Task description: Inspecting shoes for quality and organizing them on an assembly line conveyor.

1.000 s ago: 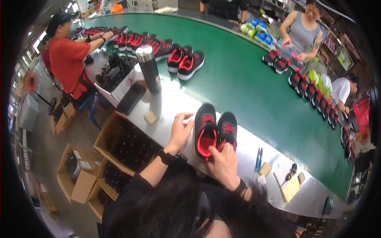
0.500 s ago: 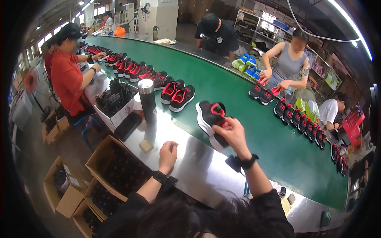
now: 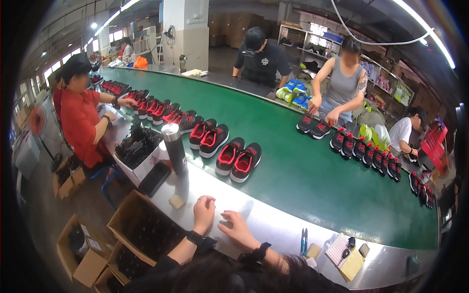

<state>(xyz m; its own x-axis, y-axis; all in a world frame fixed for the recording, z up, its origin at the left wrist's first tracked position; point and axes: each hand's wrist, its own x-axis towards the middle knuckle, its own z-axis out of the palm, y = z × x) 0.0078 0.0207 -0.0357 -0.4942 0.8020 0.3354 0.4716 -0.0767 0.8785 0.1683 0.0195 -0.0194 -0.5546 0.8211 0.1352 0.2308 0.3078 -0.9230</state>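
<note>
My left hand (image 3: pixel 204 215) rests over the near metal edge of the table with its fingers curled together; whether anything is inside them is hidden. Just right of it, my right hand (image 3: pixel 236 227) is empty, its thumb and fingers apart, low over the metal. Ahead of both hands, a black and red sneaker (image 3: pixel 252 155) stands upright on the green belt, side by side with a matching sneaker (image 3: pixel 226 160). Farther left, another pair of black and red sneakers (image 3: pixel 215 140) leads a long row going up the belt.
A dark tumbler (image 3: pixel 177 154), a black phone-like case (image 3: pixel 154 179) and a tan block (image 3: pixel 177 202) stand left of my hands. Cartons (image 3: pixel 122 215) are at lower left. Scissors-like snips (image 3: pixel 304 240) and a notepad (image 3: pixel 352 268) lie right. Co-workers handle sneakers across the belt.
My right hand has let go of the sneaker it was holding and drawn back beside my left hand. That sneaker now stands on the belt. The view has shifted.
</note>
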